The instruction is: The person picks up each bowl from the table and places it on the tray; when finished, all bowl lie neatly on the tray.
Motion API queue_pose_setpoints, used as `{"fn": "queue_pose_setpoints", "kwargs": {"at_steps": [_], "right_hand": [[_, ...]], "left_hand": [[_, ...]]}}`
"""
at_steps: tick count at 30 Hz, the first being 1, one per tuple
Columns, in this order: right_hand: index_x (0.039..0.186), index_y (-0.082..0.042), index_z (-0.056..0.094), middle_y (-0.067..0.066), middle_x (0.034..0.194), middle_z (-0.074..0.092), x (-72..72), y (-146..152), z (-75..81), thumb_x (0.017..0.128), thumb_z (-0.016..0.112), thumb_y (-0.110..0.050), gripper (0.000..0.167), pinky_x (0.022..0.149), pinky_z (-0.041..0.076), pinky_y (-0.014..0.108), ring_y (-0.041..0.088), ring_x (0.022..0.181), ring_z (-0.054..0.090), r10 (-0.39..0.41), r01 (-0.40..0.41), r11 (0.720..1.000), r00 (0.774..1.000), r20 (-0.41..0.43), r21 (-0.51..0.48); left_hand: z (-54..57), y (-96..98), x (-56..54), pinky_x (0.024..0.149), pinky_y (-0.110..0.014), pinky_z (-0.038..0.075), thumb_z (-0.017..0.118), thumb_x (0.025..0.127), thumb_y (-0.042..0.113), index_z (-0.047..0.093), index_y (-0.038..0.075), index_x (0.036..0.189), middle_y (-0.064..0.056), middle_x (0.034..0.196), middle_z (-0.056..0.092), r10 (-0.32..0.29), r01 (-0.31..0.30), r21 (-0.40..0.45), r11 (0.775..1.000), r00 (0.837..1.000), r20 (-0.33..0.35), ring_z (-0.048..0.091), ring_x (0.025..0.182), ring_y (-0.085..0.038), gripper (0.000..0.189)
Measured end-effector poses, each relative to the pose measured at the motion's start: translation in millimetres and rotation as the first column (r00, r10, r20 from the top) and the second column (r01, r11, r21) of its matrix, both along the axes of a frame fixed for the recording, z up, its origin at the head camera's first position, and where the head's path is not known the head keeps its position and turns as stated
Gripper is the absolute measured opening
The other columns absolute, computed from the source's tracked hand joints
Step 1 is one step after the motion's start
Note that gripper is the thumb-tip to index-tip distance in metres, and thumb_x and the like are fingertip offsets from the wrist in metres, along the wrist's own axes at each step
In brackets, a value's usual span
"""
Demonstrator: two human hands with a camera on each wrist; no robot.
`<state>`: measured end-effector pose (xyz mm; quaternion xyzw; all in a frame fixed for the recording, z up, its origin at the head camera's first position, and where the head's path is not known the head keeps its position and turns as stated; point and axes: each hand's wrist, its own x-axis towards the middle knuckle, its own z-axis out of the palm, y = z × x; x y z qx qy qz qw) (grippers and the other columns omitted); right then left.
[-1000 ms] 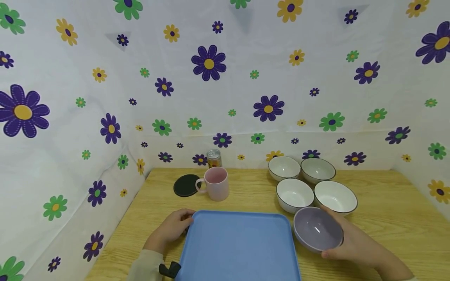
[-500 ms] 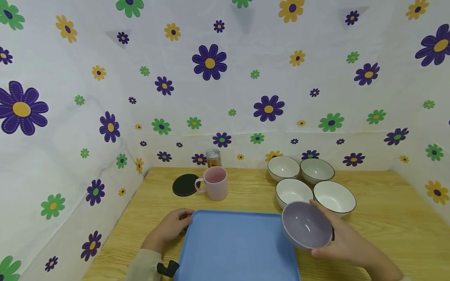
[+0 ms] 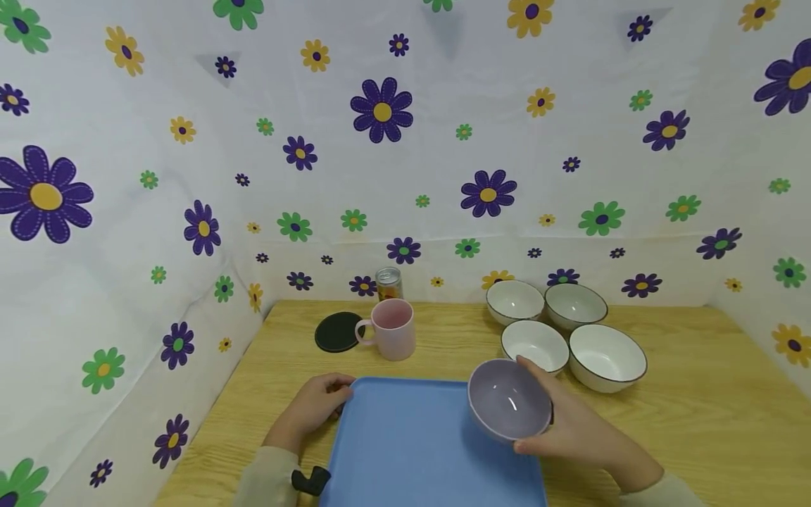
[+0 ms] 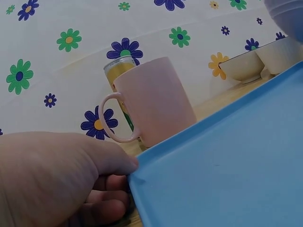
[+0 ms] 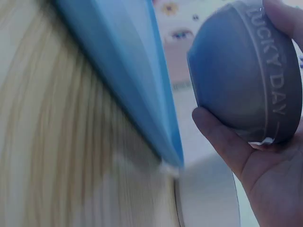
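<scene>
My right hand (image 3: 573, 429) grips a purple bowl (image 3: 507, 398) by its side, with the thumb on the near side and fingers on the far side. The bowl is held raised and tilted above the right part of a blue tray (image 3: 418, 451). In the right wrist view the bowl (image 5: 236, 71) shows raised "LUCKY DAY" lettering. My left hand (image 3: 317, 405) holds the tray's far left corner. In the left wrist view that hand (image 4: 61, 175) has its thumb on the tray rim, the other fingers curled beside and below it.
Several white bowls (image 3: 608, 355) with dark rims stand at the back right. A pink mug (image 3: 394, 331) stands behind the tray, with a can (image 3: 388, 282) behind it and a black round coaster (image 3: 338, 332) at its left. A flowered cloth (image 3: 380, 176) encloses the wooden table (image 3: 709, 394).
The right hand has carried the purple bowl leftward, from beside the tray's right edge to above the tray. My left hand stays at the tray corner.
</scene>
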<state>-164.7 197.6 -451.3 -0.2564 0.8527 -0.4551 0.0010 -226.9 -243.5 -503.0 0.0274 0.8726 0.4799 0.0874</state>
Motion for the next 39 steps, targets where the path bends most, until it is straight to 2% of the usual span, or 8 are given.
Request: {"fn": "queue_pose_setpoints", "kwargs": {"at_steps": [4, 9, 14, 18, 24, 32, 39], "right_hand": [[0.158, -0.003, 0.02, 0.014, 0.151, 0.042, -6.5, -24.0, 2.2, 0.067, 0.094, -0.027, 0.119, 0.096, 0.048, 0.029, 0.034, 0.13, 0.049, 0.033, -0.03, 0.998, 0.997, 0.073, -0.046], [0.158, -0.003, 0.02, 0.011, 0.152, 0.041, -13.1, -49.2, 3.5, 0.068, 0.093, -0.032, 0.12, 0.097, 0.047, 0.03, 0.031, 0.132, 0.046, 0.053, -0.046, 0.998, 0.987, 0.151, -0.05], [0.158, -0.002, 0.02, 0.011, 0.149, 0.045, -26.1, -71.8, 5.4, 0.069, 0.092, -0.035, 0.118, 0.103, 0.044, 0.046, 0.03, 0.132, 0.047, 0.09, -0.084, 0.996, 0.984, 0.154, -0.043], [0.158, -0.002, 0.021, 0.012, 0.15, 0.044, -35.1, -87.8, 6.7, 0.069, 0.091, -0.041, 0.12, 0.103, 0.042, 0.055, 0.033, 0.134, 0.045, 0.084, -0.082, 0.996, 0.984, 0.159, -0.017], [0.159, -0.005, 0.021, 0.011, 0.154, 0.04, -42.6, -115.2, 3.4, 0.068, 0.09, -0.047, 0.122, 0.104, 0.044, 0.053, 0.031, 0.136, 0.043, 0.093, -0.097, 0.995, 0.977, 0.193, 0.009], [0.159, -0.007, 0.022, 0.007, 0.15, 0.044, -54.6, -144.7, 2.0, 0.067, 0.092, -0.045, 0.122, 0.101, 0.048, 0.051, 0.027, 0.131, 0.048, 0.079, -0.073, 0.997, 0.965, 0.25, -0.033], [0.16, -0.009, 0.02, 0.005, 0.15, 0.043, -60.4, -166.2, -0.2, 0.069, 0.091, -0.042, 0.12, 0.102, 0.047, 0.049, 0.026, 0.132, 0.047, 0.162, -0.143, 0.986, 0.949, 0.271, -0.089]], "left_hand": [[-3.6, 2.0, -0.4, 0.063, -0.031, 0.052, 0.065, 0.098, 0.021, 0.069, 0.006, 0.12, -0.004, 0.085, 0.063, 0.033, -0.033, 0.004, 0.999, 0.999, -0.002, 0.058, 0.07, -0.017, 0.027], [-3.3, 3.2, -1.8, 0.062, -0.032, 0.051, 0.066, 0.097, 0.022, 0.07, 0.007, 0.117, -0.004, 0.083, 0.063, 0.05, -0.05, 0.0, 0.999, 0.999, -0.006, 0.057, 0.068, -0.017, 0.026], [-0.1, 3.8, -5.4, 0.061, -0.032, 0.05, 0.065, 0.097, 0.022, 0.071, 0.007, 0.115, -0.004, 0.08, 0.062, 0.052, -0.053, -0.007, 0.999, 0.998, -0.026, 0.057, 0.065, -0.017, 0.024], [0.7, 6.0, -8.0, 0.06, -0.032, 0.049, 0.063, 0.098, 0.022, 0.07, 0.006, 0.115, -0.004, 0.076, 0.06, 0.028, -0.028, 0.001, 1.0, 0.999, -0.039, 0.056, 0.062, -0.016, 0.024], [-0.3, 2.6, -3.1, 0.059, -0.032, 0.049, 0.063, 0.099, 0.023, 0.07, 0.007, 0.115, -0.004, 0.072, 0.059, 0.047, -0.047, 0.004, 0.999, 0.999, -0.018, 0.055, 0.06, -0.017, 0.023], [-1.0, -0.9, -2.9, 0.059, -0.032, 0.049, 0.063, 0.099, 0.023, 0.071, 0.007, 0.113, -0.003, 0.07, 0.058, 0.039, -0.039, -0.002, 0.999, 0.999, -0.037, 0.055, 0.059, -0.016, 0.023], [1.7, -1.2, -3.2, 0.059, -0.031, 0.049, 0.063, 0.1, 0.023, 0.07, 0.005, 0.113, -0.003, 0.071, 0.059, 0.021, -0.021, 0.009, 1.0, 0.999, -0.031, 0.055, 0.059, -0.015, 0.023]]}}
